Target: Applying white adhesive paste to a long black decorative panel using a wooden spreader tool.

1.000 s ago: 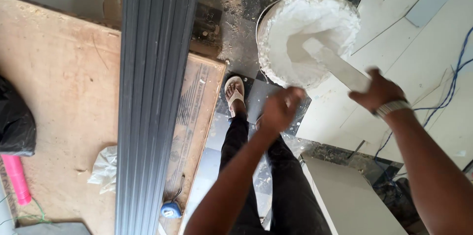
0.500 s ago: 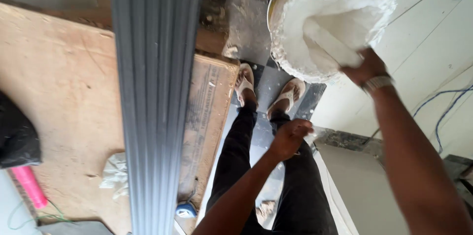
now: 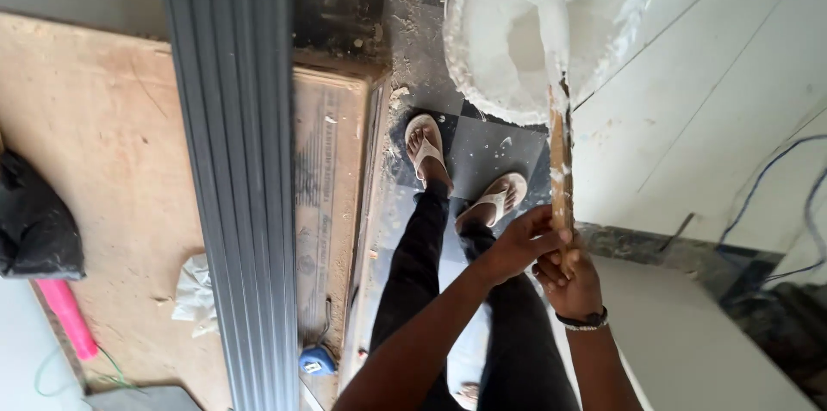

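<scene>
Both your hands, left (image 3: 517,243) and right (image 3: 570,283), grip the stick (image 3: 560,174); its tip's in the bucket (image 3: 465,75), paste looks lumpy, mixing unfinished.

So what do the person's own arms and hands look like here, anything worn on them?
Both forearms are bare, with no sleeves and no gloves in view. The right hand has a dark band with a pale beaded edge round the wrist, a bracelet or watch strap; I cannot tell which. The left hand wears nothing that I can see.
</scene>
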